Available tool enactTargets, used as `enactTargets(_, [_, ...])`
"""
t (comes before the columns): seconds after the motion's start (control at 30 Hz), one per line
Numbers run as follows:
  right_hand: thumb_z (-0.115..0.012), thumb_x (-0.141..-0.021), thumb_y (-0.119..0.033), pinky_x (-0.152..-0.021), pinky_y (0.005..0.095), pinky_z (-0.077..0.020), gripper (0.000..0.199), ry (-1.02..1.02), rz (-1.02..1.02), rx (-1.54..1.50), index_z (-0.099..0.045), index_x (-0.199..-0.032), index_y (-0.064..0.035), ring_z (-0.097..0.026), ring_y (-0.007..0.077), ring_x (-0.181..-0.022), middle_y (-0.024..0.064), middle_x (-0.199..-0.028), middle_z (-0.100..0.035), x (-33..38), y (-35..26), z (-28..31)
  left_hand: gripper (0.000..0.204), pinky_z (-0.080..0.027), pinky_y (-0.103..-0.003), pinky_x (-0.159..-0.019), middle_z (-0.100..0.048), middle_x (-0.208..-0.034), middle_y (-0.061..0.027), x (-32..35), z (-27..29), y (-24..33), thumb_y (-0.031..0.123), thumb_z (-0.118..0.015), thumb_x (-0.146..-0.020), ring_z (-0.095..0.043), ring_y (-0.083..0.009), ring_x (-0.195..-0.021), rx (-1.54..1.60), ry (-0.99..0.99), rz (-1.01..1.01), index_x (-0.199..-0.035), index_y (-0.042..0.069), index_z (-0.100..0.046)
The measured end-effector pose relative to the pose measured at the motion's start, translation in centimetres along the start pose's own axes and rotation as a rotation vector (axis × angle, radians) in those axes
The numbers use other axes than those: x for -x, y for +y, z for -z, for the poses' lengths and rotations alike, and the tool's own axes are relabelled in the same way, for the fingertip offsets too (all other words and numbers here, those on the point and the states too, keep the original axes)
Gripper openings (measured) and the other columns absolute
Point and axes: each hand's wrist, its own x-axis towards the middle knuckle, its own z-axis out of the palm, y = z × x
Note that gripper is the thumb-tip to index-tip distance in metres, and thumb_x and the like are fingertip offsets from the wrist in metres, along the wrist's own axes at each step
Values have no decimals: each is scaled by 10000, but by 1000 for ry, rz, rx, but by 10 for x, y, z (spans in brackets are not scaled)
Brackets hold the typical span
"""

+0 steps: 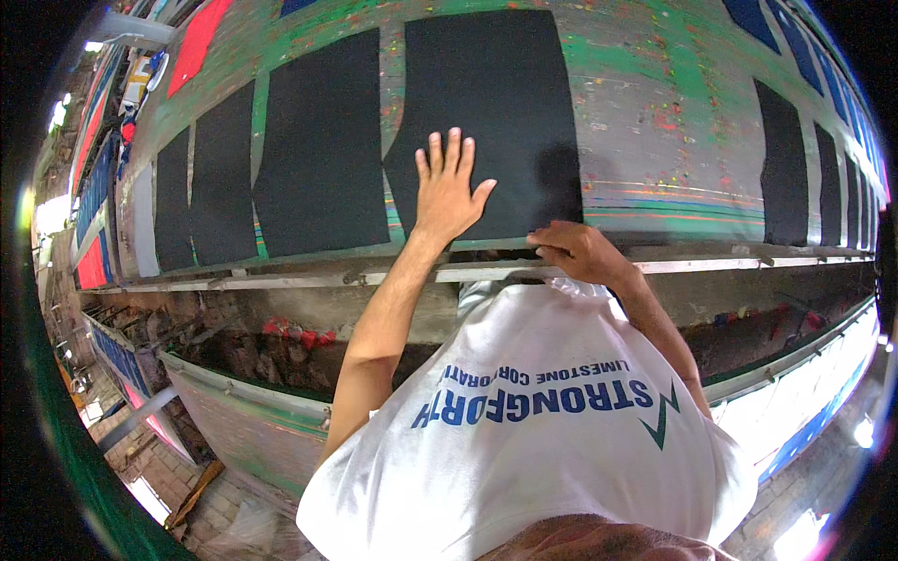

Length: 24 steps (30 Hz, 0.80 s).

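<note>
My left hand (449,192) lies flat, fingers spread, on a black fabric panel (496,103) spread on a long paint-stained table (664,112). My right hand (575,251) pinches the near edge of that same panel at the table's front rim. Three more black panels (323,150) lie in a row to the left of it, flat on the table. My white shirt fills the lower middle of the view.
More black panels (781,164) lie at the right end of the table, with blue pieces (748,19) beyond them. A red piece (196,42) lies far left. A metal rail (281,279) runs along the front edge, with lower shelves and a brick floor (150,467) beneath.
</note>
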Motion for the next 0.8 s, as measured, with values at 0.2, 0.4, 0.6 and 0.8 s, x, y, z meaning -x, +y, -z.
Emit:
enactTargets(0.2, [-684, -1018, -198, -1012, 470, -565, 268, 162, -58, 69, -769, -1225, -50, -720, 363, -1140, 159, -1195, -778, 58, 21, 48, 832, -210, -658, -1279, -325, -1723, -218, -41, -27, 114, 593, -571, -1020, -262, -456, -1598, 62, -87, -375, -1595, 5, -446])
enactTargets(0.4, [-716, -988, -128, -970, 453, -578, 231, 279, -36, 48, -779, -1177, -11, -734, 350, -1100, 173, -1172, -780, 118, 72, 101, 834, -153, -598, -1320, -282, -1747, -217, -36, -30, 158, 613, -471, -1062, -229, -389, -1632, 15, -282, -599, -1620, -4, -399])
enactTargets(0.6, [-727, -987, -157, -970, 437, -583, 224, 229, -50, 77, -786, -1165, -35, -739, 332, -1076, 150, -1145, -786, 157, 107, 127, 865, -108, -579, -1337, -219, -1770, -210, -38, -27, 164, 651, -408, -1070, -169, -387, -1650, -35, -375, -568, -1642, 2, -369])
enactTargets(0.8, [-717, -995, -184, -970, 456, -585, 223, 242, -17, 51, -784, -1152, -40, -741, 339, -1069, 142, -1148, -786, 159, 122, 129, 885, -113, -569, -1348, -196, -1780, -186, -42, -28, 154, 695, -321, -1075, -153, -356, -1657, 40, -418, -574, -1681, 51, -312])
